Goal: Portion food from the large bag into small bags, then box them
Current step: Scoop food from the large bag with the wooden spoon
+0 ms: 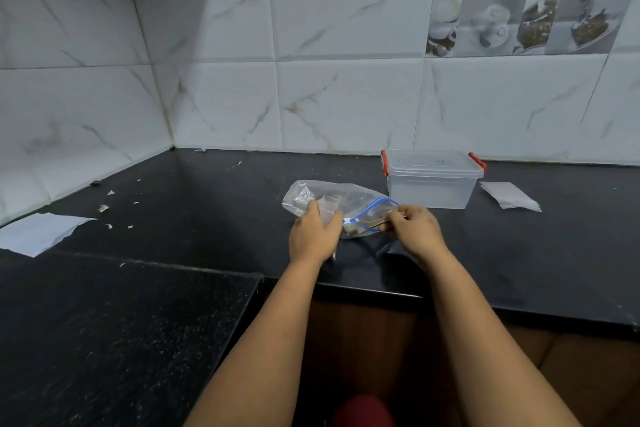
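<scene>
Left hand (313,236) gripping large bag (341,203), right hand (414,229) pinching its blue zip edge (375,208); lidded box (433,178) just beyond at one o'clock, bare black counter (207,204) toward nine o'clock.

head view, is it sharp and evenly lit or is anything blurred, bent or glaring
Head view: soft overall, dim and bluish; wide-angle bending curves the white marble-look wall tiles and the black stone counter edge; pale sheen on the counter near the clear zip bag with blue seal; contents of that bag too blurred to identify; clear plastic box with red clips fairly legible.
</scene>
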